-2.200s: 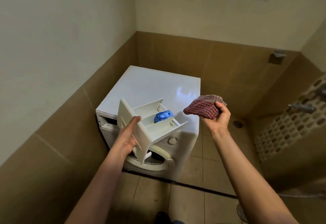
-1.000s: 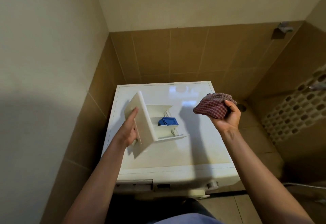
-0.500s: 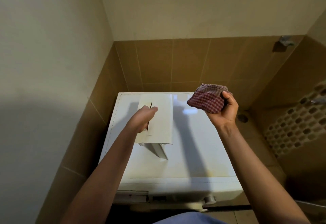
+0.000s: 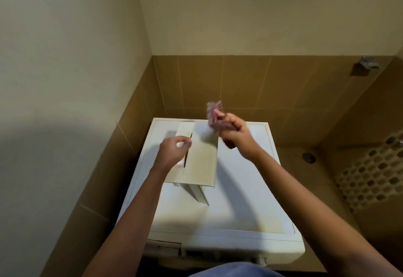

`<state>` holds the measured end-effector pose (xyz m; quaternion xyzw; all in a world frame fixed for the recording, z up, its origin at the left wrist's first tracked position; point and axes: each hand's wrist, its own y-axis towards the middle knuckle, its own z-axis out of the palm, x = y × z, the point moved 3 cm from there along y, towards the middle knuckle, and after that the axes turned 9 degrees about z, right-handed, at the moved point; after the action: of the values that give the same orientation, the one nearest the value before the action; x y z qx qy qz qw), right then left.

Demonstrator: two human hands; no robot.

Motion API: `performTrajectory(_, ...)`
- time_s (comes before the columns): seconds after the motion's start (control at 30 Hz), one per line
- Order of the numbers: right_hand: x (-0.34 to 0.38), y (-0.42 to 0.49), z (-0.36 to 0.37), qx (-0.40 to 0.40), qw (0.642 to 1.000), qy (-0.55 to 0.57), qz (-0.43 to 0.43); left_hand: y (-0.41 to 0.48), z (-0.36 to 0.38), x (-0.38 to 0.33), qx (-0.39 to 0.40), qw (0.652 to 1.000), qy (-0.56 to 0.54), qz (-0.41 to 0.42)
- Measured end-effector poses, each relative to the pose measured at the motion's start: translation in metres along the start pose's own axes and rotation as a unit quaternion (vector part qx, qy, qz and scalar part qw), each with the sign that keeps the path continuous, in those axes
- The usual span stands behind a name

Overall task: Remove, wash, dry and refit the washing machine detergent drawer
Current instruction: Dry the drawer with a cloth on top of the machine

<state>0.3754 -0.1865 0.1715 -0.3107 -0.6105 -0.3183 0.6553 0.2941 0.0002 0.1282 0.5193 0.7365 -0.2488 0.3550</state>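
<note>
White plastic sits between our hands. The white plastic detergent drawer [image 4: 201, 157], oblong with a flat front panel, is over the far left part of the white washing machine top [image 4: 250, 189]. It is out of the open drawer housing [image 4: 162, 247] below the near left corner. It stands on end, so its long axis runs up and down. The front panel faces up at us and the compartment body points down toward the top, leaning a little toward the near edge. We cannot tell whether its lower end rests on the top or hangs just above it. The panel's own long side runs from the far edge toward the near edge.

Our left hand [image 4: 174, 151] holds the drawer at the dark handle recess, fingers curled round the strip of panel left of it. Our right hand [image 4: 234, 137] grips the bunched red checked cloth [image 4: 214, 112], blurred, just over the panel's far right corner.

We judge the step to be drying. The cloth is on the drawer's right and slightly beyond it, so the right hand is the nearer one for wiping. Its stroke would come down and toward the near edge along the panel's length. The compartments face away from us, so the left hand would need to turn the drawer to bring them to the cloth.
</note>
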Motion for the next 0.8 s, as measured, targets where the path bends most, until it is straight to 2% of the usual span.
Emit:
performTrajectory(0.03,-0.006,-0.001,0.01,0.062,0.994,-0.095,0.008,0.001,-0.002,0.005,0.015,0.998,-0.067,-0.015)
performTrajectory(0.07,-0.015,-0.002,0.018,0.127,0.97,-0.207,0.013,0.001,-0.004,0.009,0.029,0.993,-0.111,-0.032)
performTrajectory(0.13,-0.037,-0.005,0.025,0.227,0.882,-0.412,0.019,0.002,-0.007,0.017,0.038,0.985,-0.155,-0.064)
performTrajectory(0.17,-0.043,-0.006,0.025,0.245,0.858,-0.451,0.023,0.002,-0.008,0.021,0.036,0.982,-0.166,-0.079)
performTrajectory(0.2,-0.043,-0.007,0.025,0.235,0.865,-0.443,0.021,0.001,-0.008,0.024,0.032,0.98,-0.173,-0.091)
performTrajectory(0.27,-0.033,0.0,0.023,0.144,0.909,-0.39,-0.001,-0.003,-0.006,0.028,0.023,0.976,-0.187,-0.109)
performTrajectory(0.3,-0.031,0.007,0.021,0.091,0.908,-0.408,-0.013,-0.006,-0.004,0.029,0.018,0.974,-0.195,-0.114)
performTrajectory(0.37,-0.032,0.024,0.023,0.033,0.857,-0.514,-0.018,-0.011,0.003,0.032,0.011,0.969,-0.218,-0.116)
performTrajectory(0.43,-0.042,0.034,0.034,0.026,0.796,-0.605,0.011,-0.015,0.007,0.034,0.005,0.958,-0.259,-0.125)
performTrajectory(0.5,-0.053,0.035,0.045,0.023,0.76,-0.649,0.027,-0.016,0.008,0.034,-0.007,0.953,-0.271,-0.136)
performTrajectory(0.63,-0.059,0.015,0.062,0.033,0.748,-0.663,0.006,-0.012,0.008,0.031,-0.025,0.959,-0.255,-0.121)
performTrajectory(0.8,-0.062,-0.043,0.083,0.064,0.749,-0.656,-0.069,-0.011,0.01,0.033,-0.025,0.959,-0.261,-0.107)
